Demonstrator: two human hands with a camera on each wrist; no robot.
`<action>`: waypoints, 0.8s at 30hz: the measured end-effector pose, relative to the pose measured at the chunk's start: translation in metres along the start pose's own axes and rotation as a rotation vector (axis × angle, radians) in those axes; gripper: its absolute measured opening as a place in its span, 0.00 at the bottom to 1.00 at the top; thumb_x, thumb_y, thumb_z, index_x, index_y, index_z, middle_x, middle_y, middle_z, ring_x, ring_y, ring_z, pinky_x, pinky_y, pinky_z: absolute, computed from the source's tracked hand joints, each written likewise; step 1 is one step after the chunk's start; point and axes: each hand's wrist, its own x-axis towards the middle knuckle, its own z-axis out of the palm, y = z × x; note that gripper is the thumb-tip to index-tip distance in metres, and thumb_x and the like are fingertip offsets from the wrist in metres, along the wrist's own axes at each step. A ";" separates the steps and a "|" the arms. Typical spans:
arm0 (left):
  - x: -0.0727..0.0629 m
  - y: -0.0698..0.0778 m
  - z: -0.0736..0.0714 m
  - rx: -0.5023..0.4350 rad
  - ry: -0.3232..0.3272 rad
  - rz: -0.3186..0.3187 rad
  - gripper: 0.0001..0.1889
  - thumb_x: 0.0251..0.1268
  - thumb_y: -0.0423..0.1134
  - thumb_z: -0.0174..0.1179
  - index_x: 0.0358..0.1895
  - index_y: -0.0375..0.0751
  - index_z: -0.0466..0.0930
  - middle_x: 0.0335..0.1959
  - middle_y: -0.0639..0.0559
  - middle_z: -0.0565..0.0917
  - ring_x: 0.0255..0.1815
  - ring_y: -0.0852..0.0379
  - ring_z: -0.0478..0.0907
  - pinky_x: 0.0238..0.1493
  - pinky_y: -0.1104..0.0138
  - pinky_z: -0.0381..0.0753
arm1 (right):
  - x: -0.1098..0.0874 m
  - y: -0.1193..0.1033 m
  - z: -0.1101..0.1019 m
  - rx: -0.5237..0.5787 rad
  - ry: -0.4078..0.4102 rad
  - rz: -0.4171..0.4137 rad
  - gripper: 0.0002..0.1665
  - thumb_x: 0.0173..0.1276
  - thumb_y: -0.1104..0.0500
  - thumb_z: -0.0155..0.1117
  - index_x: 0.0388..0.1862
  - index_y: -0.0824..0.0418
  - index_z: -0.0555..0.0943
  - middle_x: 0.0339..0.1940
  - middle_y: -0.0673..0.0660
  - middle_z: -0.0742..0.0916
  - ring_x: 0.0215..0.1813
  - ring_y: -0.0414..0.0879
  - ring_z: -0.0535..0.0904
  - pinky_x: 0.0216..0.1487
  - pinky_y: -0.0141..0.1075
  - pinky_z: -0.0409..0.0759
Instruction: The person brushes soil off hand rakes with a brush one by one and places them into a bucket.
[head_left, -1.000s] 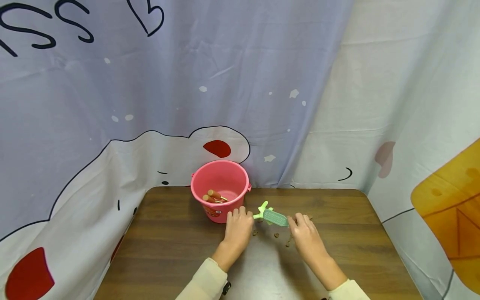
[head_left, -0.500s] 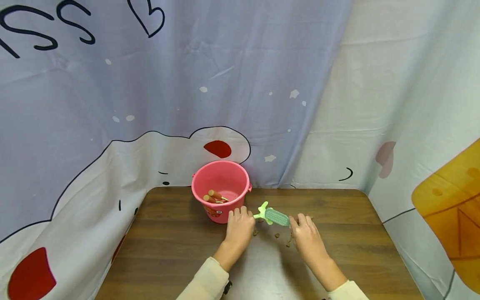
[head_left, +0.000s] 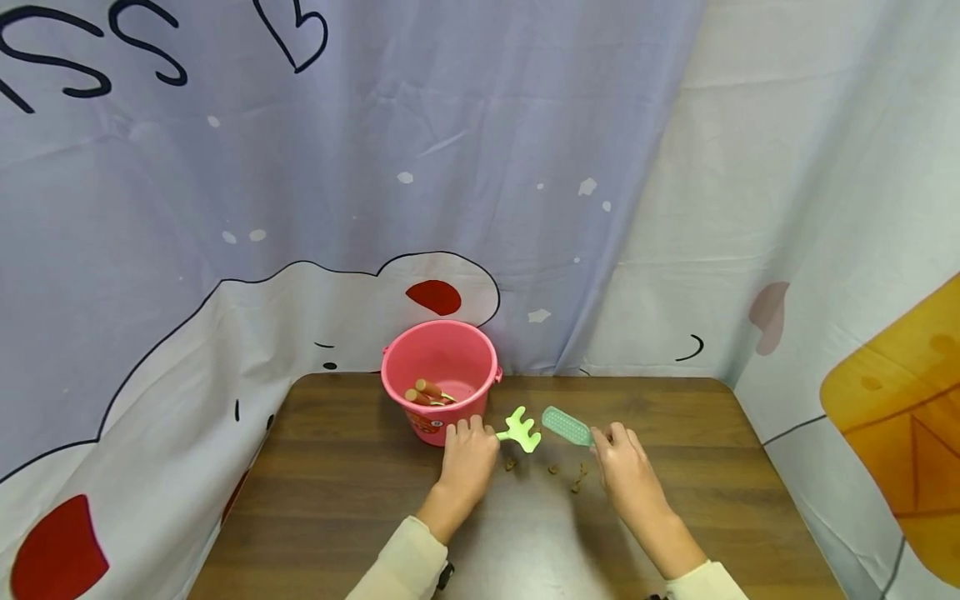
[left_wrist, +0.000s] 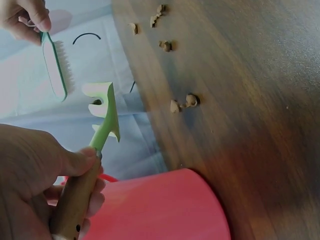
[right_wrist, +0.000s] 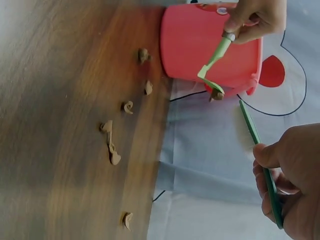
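Note:
My left hand [head_left: 467, 462] grips the wooden handle [left_wrist: 75, 197] of a small light-green hand rake [head_left: 520, 430] with short prongs. A brown lump [right_wrist: 216, 94] clings at the prongs in the right wrist view. Between thumb and fingers, my right hand [head_left: 630, 475] holds a flat green scrubbing brush [head_left: 566, 426]. Its pale bristles [left_wrist: 65, 65] show in the left wrist view. Brush and rake are apart, both held above the wooden table [head_left: 337, 500]. Under them lie several brown crumbly bits [right_wrist: 111, 142].
A pink bucket [head_left: 467, 421] stands just beyond my left hand at the table's back edge. Inside it rest tools with wooden handles [head_left: 427, 388]. A printed curtain [head_left: 450, 125] hangs behind the table.
The brush has moved right, off the rake it overlapped, and its head now tilts up to the left. My left hand has shifted slightly left, and the rake's prongs have turned into full view.

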 end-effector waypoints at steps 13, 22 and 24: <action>0.004 0.005 0.001 -0.050 0.027 0.001 0.06 0.61 0.34 0.61 0.28 0.43 0.86 0.26 0.49 0.78 0.29 0.51 0.75 0.30 0.60 0.67 | 0.001 -0.020 0.011 0.178 0.037 -0.040 0.21 0.51 0.71 0.80 0.46 0.74 0.86 0.33 0.57 0.81 0.35 0.46 0.77 0.35 0.37 0.82; 0.003 0.005 -0.001 -0.079 0.031 0.018 0.03 0.61 0.35 0.64 0.29 0.44 0.84 0.28 0.49 0.78 0.30 0.50 0.75 0.31 0.60 0.68 | 0.003 -0.011 0.012 0.182 0.036 -0.004 0.18 0.54 0.71 0.79 0.45 0.74 0.86 0.32 0.57 0.81 0.33 0.46 0.78 0.34 0.40 0.82; 0.003 0.004 -0.001 -0.089 0.038 0.021 0.03 0.61 0.35 0.63 0.30 0.44 0.83 0.28 0.49 0.78 0.30 0.50 0.75 0.31 0.60 0.67 | 0.003 -0.007 0.013 0.188 0.029 0.009 0.18 0.54 0.71 0.78 0.45 0.75 0.86 0.32 0.57 0.81 0.32 0.46 0.78 0.36 0.42 0.84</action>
